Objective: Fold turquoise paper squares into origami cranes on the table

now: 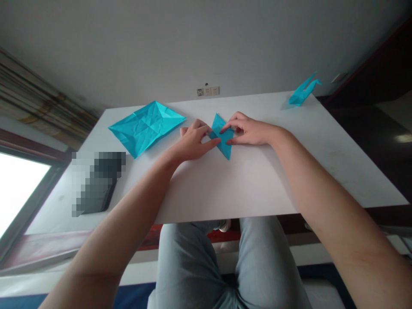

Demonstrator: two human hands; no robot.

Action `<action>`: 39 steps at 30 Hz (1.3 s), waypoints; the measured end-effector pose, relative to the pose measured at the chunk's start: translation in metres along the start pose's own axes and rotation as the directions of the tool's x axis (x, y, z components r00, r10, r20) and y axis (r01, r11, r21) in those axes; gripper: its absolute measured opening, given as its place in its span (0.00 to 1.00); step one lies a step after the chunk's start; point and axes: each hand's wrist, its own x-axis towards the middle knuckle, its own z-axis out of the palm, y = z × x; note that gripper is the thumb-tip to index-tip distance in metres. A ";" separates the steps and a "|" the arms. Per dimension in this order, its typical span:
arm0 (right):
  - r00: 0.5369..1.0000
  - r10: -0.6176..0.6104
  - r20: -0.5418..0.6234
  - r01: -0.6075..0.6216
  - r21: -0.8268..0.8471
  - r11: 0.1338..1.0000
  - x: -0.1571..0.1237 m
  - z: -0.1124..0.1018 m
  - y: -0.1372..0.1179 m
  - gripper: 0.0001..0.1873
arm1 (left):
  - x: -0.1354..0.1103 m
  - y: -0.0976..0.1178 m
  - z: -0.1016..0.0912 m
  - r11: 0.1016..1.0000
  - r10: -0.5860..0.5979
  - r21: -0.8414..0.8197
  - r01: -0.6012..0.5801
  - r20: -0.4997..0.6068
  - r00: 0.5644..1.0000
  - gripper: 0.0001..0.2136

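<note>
A small folded piece of blue paper [223, 137], kite-shaped with points toward and away from me, lies on the white table [257, 176]. My left hand [193, 141] presses its left side with fingers pinched on the paper's edge. From the right, my right hand [249, 131] has its fingertips pressed on the paper's middle and thumb beneath the fold. Both hands meet at the paper's centre.
A larger creased blue paper sheet [146, 126] lies opened at the left back of the table. A finished blue paper crane [302, 92] stands at the far right corner. A dark flat device [98, 184] lies at the left. Wall sockets [207, 91] sit behind the table.
</note>
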 end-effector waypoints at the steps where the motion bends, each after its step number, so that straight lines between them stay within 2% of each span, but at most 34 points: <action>1: 1.000 -0.003 0.006 0.003 -0.001 1.000 0.000 0.000 -0.001 0.26 | 0.000 0.000 0.002 1.000 -0.003 0.001 0.003 -0.005 1.000 0.16; 5: 1.000 0.004 -0.008 -0.004 -0.011 1.000 0.001 0.003 -0.005 0.32 | 0.002 0.002 0.006 1.000 -0.027 -0.007 0.027 -0.077 0.997 0.22; 7: 0.999 0.017 -0.036 -0.017 -0.011 1.000 0.001 0.005 -0.004 0.35 | 0.001 0.005 0.007 1.000 -0.015 -0.003 0.015 -0.086 0.996 0.18; 10: 0.996 0.039 -0.079 -0.040 -0.006 0.999 0.002 0.007 -0.001 0.37 | 0.000 0.009 0.006 0.999 0.047 0.027 -0.046 -0.035 0.998 0.11; 12: 0.995 0.044 -0.086 -0.045 -0.015 0.999 0.002 0.007 0.002 0.35 | -0.001 0.011 0.004 0.996 0.076 0.052 -0.076 0.007 0.997 0.13; 16: 0.998 0.036 -0.061 -0.038 -0.036 0.999 0.002 0.004 0.004 0.23 | -0.004 0.013 -0.001 0.993 0.069 0.087 -0.076 0.078 0.994 0.22; 20: 0.994 0.033 -0.105 -0.040 -0.061 0.997 0.003 0.004 0.001 0.17 | -0.005 0.013 -0.002 0.994 0.044 0.095 -0.050 0.066 0.997 0.27; 23: 0.989 0.034 -0.146 -0.044 -0.061 0.997 0.005 0.007 -0.003 0.17 | -0.004 0.013 0.000 0.996 0.055 0.074 -0.056 0.009 0.998 0.20; 26: 0.981 0.064 -0.185 -0.074 -0.048 0.996 0.008 0.012 -0.004 0.18 | -0.003 0.012 0.003 0.999 0.020 0.050 -0.018 -0.034 0.999 0.14; 33: 0.972 0.107 -0.211 -0.111 -0.003 0.994 0.012 0.016 -0.003 0.19 | 0.000 0.007 0.007 0.999 -0.050 0.007 0.051 -0.071 0.996 0.15; 39: 0.979 0.121 -0.164 -0.094 0.163 0.982 0.014 0.019 -0.003 0.24 | 0.003 0.005 0.009 0.993 -0.120 0.005 0.121 -0.066 0.991 0.23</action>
